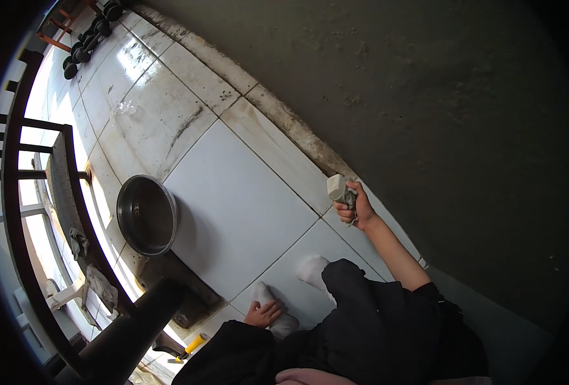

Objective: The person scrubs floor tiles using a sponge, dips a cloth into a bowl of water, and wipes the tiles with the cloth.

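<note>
My right hand (357,208) is closed around a crumpled grey-green cloth (347,197), with an off-white block (337,187) showing at its far end. Whether the block is the end of a larger tool I cannot tell. It is at the outer edge of the narrow border tiles, beside the rough joint (297,136). My left hand (263,315) lies with fingers spread on a white-socked foot (277,311). A second socked foot (313,271) rests on the tiles nearby.
A metal basin (147,215) stands left of the white floor tile (246,199). Lower left is a yellow-handled tool (193,344). A dark bench-like frame (57,186) borders the left side. Dumbbells (92,35) lie upper left. A grey cement surface (451,128) fills the right.
</note>
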The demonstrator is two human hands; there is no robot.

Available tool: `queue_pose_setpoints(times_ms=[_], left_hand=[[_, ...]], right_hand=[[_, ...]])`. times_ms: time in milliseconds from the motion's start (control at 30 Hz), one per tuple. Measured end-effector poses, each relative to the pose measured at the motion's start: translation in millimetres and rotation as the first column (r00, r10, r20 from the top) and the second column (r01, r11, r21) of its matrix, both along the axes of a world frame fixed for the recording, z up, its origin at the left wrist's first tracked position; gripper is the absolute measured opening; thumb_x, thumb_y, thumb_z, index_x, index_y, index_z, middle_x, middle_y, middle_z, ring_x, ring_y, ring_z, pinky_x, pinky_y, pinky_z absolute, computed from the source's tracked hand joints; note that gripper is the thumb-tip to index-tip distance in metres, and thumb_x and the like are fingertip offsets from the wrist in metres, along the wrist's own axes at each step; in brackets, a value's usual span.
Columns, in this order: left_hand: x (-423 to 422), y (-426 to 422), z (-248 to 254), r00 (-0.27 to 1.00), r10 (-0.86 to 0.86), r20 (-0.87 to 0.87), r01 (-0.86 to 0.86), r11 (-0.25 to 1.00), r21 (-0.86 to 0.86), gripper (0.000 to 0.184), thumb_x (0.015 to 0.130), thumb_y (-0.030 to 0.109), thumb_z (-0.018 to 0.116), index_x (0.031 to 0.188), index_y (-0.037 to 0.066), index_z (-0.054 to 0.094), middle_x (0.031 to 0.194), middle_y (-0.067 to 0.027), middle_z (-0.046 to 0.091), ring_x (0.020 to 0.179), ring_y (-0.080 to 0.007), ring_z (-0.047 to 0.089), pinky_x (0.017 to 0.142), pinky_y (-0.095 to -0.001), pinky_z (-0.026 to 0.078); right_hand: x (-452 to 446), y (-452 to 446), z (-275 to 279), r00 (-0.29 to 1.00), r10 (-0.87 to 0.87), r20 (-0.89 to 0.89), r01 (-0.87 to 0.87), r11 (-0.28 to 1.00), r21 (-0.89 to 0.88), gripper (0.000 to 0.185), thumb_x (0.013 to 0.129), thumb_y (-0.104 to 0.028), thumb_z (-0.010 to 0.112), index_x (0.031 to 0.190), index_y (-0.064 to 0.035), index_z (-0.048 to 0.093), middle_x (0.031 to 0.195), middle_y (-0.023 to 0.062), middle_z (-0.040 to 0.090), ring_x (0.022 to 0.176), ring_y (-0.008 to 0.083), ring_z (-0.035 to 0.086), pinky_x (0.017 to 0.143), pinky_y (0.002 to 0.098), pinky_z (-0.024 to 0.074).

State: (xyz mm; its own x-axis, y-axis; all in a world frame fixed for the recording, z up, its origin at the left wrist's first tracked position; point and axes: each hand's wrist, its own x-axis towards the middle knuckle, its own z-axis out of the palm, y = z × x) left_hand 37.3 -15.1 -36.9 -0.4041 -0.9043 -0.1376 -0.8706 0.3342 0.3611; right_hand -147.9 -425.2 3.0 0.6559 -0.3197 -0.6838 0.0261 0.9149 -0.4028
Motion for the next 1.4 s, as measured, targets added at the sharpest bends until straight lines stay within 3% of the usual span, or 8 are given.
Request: queue_pose_setpoints(times_ms=[267,567,667,733,767,867,1067,1400], left_hand=[[2.7,0.4,-4.2,0.999,-0.033,-0.042,0.033,0.999,0.000,0.035,0.075,0.015,0.058,0.110,0.018,0.060,0.120,0.0029,0.056,0.119,-0.0127,0.045,0.067,-0.0338,0.037],[3.6,-6.8,2.8,0.998,-0.041,-0.038,0.043,0.998,0.037,0.033,0.076,0.016,0.057,0.110,0.018,0.059,0.117,0.0039,0.056,0.117,-0.0117,0.046,0.069,-0.0337,0.037],[3.3,-9.3,3.2,0.998,-0.036,-0.049,0.037,0.999,0.020,0.033,0.076,0.015,0.057,0.110,0.016,0.060,0.116,0.0034,0.057,0.117,-0.0114,0.046,0.068,-0.0330,0.037],[3.7,-9.5,3.9,0.998,-0.036,-0.050,0.036,0.999,0.011,0.033,0.076,0.015,0.058,0.109,0.016,0.060,0.116,0.0035,0.057,0.117,-0.0113,0.046,0.068,-0.0328,0.037],[4.3,-10.1,3.7,0.998,-0.040,-0.049,0.040,0.999,0.004,0.032,0.076,0.015,0.058,0.108,0.016,0.060,0.115,0.0035,0.057,0.117,-0.0113,0.046,0.067,-0.0327,0.037],[4.8,-8.3,3.3,0.998,-0.041,-0.053,0.040,0.999,-0.005,0.032,0.076,0.014,0.058,0.108,0.016,0.061,0.115,0.0035,0.058,0.117,-0.0113,0.046,0.066,-0.0327,0.038],[4.4,-9.9,7.0,0.998,-0.029,-0.065,0.029,0.999,0.012,0.032,0.076,0.014,0.058,0.108,0.016,0.061,0.115,0.0040,0.058,0.117,-0.0113,0.046,0.066,-0.0326,0.037],[3.5,-9.4,2.5,0.998,-0.032,-0.049,0.034,0.999,0.026,0.031,0.076,0.014,0.057,0.107,0.018,0.061,0.116,0.0053,0.057,0.116,-0.0110,0.046,0.066,-0.0333,0.036]], right_hand=[[-16.8,6.9,-2.8,0.973,-0.191,-0.133,0.184,0.981,-0.061,0.045,0.088,-0.051,0.042,0.078,-0.0074,0.050,0.053,-0.0002,0.044,0.036,0.0059,0.029,0.033,0.0207,0.0235],[-27.3,14.6,-12.3,0.921,-0.213,-0.327,0.117,0.950,-0.290,0.034,0.087,-0.031,0.058,0.106,-0.0049,0.049,0.063,0.0018,0.048,0.040,0.0049,0.034,0.035,0.0201,0.0235],[-29.6,16.6,-37.3,0.833,-0.296,-0.468,-0.080,0.772,-0.630,0.042,0.081,-0.028,0.068,0.111,-0.0075,0.046,0.080,0.0055,0.055,0.061,0.0140,0.055,0.049,0.0259,0.0430],[-31.3,19.0,-47.1,0.782,-0.359,-0.509,-0.320,0.469,-0.823,0.048,0.080,-0.027,0.070,0.114,-0.0071,0.042,0.091,0.0109,0.055,0.076,0.0209,0.057,0.061,0.0312,0.0470],[-32.9,20.7,-51.4,0.760,-0.397,-0.514,-0.431,0.284,-0.856,0.052,0.079,-0.026,0.070,0.116,-0.0069,0.040,0.097,0.0137,0.054,0.083,0.0243,0.058,0.067,0.0338,0.0490],[-28.6,23.3,-50.1,0.691,-0.431,-0.580,-0.583,0.142,-0.800,0.053,0.077,-0.023,0.070,0.117,-0.0068,0.039,0.109,0.0186,0.048,0.096,0.0333,0.055,0.078,0.0405,0.0480],[-25.0,43.3,-58.4,0.693,-0.356,-0.627,-0.684,-0.052,-0.727,0.057,0.071,-0.017,0.075,0.115,-0.0085,0.039,0.116,0.0168,0.041,0.098,0.0361,0.056,0.069,0.0422,0.0525],[-16.1,55.7,-51.9,0.588,-0.373,-0.717,-0.786,-0.056,-0.616,0.062,0.070,-0.012,0.077,0.117,-0.0072,0.038,0.118,0.0182,0.038,0.087,0.0366,0.061,0.068,0.0405,0.0548]])
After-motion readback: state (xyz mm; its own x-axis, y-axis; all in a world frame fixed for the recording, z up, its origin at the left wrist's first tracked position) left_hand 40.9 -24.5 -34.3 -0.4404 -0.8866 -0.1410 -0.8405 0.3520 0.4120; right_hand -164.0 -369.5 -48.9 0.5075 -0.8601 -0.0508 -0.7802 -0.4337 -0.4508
